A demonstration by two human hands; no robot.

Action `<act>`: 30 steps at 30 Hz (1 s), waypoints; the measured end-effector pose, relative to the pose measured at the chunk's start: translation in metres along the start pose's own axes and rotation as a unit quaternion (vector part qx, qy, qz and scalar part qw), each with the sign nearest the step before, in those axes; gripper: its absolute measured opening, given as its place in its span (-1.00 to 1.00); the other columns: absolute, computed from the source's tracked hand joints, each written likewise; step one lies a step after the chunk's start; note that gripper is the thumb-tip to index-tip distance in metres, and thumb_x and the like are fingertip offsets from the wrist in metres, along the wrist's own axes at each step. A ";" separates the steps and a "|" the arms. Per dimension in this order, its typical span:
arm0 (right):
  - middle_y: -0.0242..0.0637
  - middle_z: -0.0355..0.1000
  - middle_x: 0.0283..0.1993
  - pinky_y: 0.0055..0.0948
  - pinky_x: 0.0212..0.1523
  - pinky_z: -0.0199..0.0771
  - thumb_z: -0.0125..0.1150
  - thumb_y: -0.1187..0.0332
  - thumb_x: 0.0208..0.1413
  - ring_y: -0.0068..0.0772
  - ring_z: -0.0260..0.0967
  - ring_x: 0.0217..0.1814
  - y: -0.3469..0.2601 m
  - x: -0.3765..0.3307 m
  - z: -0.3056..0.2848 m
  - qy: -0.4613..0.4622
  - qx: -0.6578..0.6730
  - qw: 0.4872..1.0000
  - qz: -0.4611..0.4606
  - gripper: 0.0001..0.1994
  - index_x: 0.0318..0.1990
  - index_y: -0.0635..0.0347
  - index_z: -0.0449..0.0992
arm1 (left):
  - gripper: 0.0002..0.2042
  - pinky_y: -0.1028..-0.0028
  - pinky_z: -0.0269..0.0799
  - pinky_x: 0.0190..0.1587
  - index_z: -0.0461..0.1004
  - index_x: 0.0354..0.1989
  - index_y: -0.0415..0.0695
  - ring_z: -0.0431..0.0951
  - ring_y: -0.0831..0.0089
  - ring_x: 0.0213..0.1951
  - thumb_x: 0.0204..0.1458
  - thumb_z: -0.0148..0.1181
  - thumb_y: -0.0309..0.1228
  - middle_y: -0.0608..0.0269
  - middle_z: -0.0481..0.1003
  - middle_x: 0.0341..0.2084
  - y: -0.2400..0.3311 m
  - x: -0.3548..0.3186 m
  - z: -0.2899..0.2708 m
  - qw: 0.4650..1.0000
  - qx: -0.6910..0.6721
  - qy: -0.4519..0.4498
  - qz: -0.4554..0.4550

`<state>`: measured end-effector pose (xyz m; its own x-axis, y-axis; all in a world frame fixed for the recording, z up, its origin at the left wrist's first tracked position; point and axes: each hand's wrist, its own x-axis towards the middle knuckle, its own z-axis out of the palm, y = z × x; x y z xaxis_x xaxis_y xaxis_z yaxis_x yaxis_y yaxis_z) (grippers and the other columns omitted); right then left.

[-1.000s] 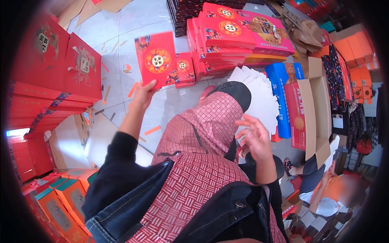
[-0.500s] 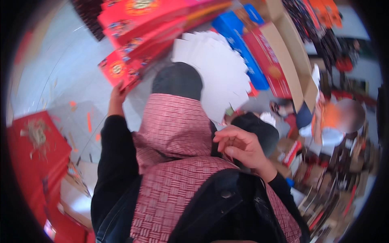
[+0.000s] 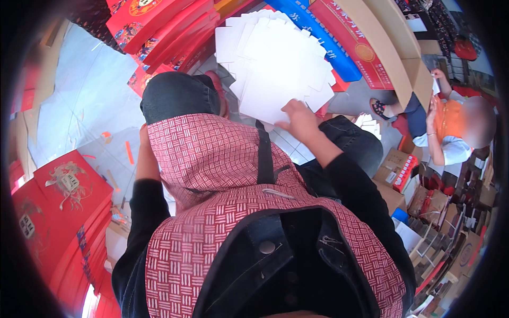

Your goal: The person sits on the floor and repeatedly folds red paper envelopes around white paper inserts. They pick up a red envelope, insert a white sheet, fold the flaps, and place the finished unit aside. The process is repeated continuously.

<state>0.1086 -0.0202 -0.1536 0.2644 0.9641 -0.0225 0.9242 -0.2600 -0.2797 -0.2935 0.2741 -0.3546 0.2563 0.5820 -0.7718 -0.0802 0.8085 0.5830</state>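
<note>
My right hand [image 3: 303, 123] reaches over the near edge of a fanned heap of white card sheets [image 3: 283, 63] on the floor. Its thumb and fingers are apart, and no sheet is lifted in them. Most of my left hand [image 3: 143, 137] is hidden beside my left knee, behind the patterned red-and-white apron [image 3: 212, 148] over my lap. Its fingers do not show. Past that knee, close to the left hand, rises a stack of red printed gift boxes [image 3: 169, 37].
At lower left stands another stack of red boxes [image 3: 40, 196] with straw-like ornaments on top. A blue box [image 3: 344, 68] and an open brown carton [image 3: 408, 53] lie beyond the sheets. A co-worker in orange [image 3: 448, 119] sits at right, near piled cartons [image 3: 456, 212].
My right hand has moved forward from beside my lap to the white sheets. My left hand has left the red box it touched and drawn back beside my knee. The view has shifted.
</note>
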 end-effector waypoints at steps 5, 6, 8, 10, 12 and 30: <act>-0.22 0.35 -0.25 -0.28 -0.22 0.36 0.09 0.36 -0.07 -0.22 0.32 -0.17 0.004 -0.012 0.070 -0.165 -0.107 0.980 -0.003 -0.84 -0.37 0.24 0.49 | -0.68 0.36 0.48 -0.25 0.37 -0.08 -0.26 0.51 0.32 -0.21 0.05 0.13 -0.33 0.07 0.45 -0.17 0.028 -0.077 -0.007 0.994 0.076 -0.009 0.081; -0.23 0.35 -0.27 -0.28 -0.23 0.36 0.08 0.37 -0.06 -0.22 0.33 -0.18 0.002 -0.009 0.062 -0.162 -0.102 0.981 -0.014 -0.86 -0.38 0.23 0.49 | -0.71 0.40 0.49 -0.30 0.34 -0.10 -0.35 0.54 0.28 -0.29 0.04 0.09 -0.44 0.02 0.46 -0.21 0.037 -0.099 0.013 0.996 0.022 0.031 0.079; -0.23 0.37 -0.33 -0.29 -0.24 0.37 0.09 0.38 -0.07 -0.21 0.35 -0.21 0.000 -0.007 0.055 -0.128 -0.043 0.991 0.002 -0.88 -0.44 0.20 0.50 | -0.72 0.39 0.49 -0.29 0.34 -0.11 -0.34 0.53 0.25 -0.27 0.03 0.10 -0.46 0.03 0.46 -0.22 0.044 -0.101 -0.001 0.988 0.031 0.090 0.118; -0.22 0.39 -0.39 -0.29 -0.27 0.38 0.13 0.38 -0.11 -0.20 0.38 -0.25 0.009 -0.003 0.048 -0.063 0.057 0.995 0.054 -0.90 -0.52 0.18 0.51 | -0.73 0.39 0.50 -0.27 0.33 -0.11 -0.35 0.53 0.20 -0.25 0.01 0.10 -0.52 0.05 0.46 -0.24 0.064 -0.109 0.002 0.984 0.013 0.110 0.142; -0.25 0.42 -0.47 -0.34 -0.33 0.38 0.23 0.36 -0.17 -0.27 0.40 -0.35 0.018 0.000 0.041 -0.076 0.153 0.979 0.108 -0.89 -0.59 0.18 0.50 | -0.72 0.39 0.50 -0.24 0.32 -0.10 -0.34 0.52 0.23 -0.24 0.01 0.10 -0.53 0.05 0.46 -0.23 0.086 -0.128 0.038 0.961 0.022 0.153 0.231; -0.27 0.38 -0.57 -0.42 -0.45 0.32 0.46 0.22 -0.39 -0.33 0.33 -0.50 0.040 0.011 0.058 -0.165 0.243 0.950 0.109 -0.71 -0.62 0.16 0.45 | -0.74 0.27 0.19 0.04 0.48 -0.21 -0.15 0.36 0.19 -0.01 -0.10 0.20 -0.35 0.18 0.45 -0.16 0.075 -0.226 0.275 0.470 0.606 0.042 0.641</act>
<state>0.1322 -0.0172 -0.2209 0.2596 0.8754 -0.4078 0.5995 -0.4772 -0.6426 -0.0927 0.1786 -0.0665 0.7026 0.5646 0.4332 0.5024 -0.8246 0.2599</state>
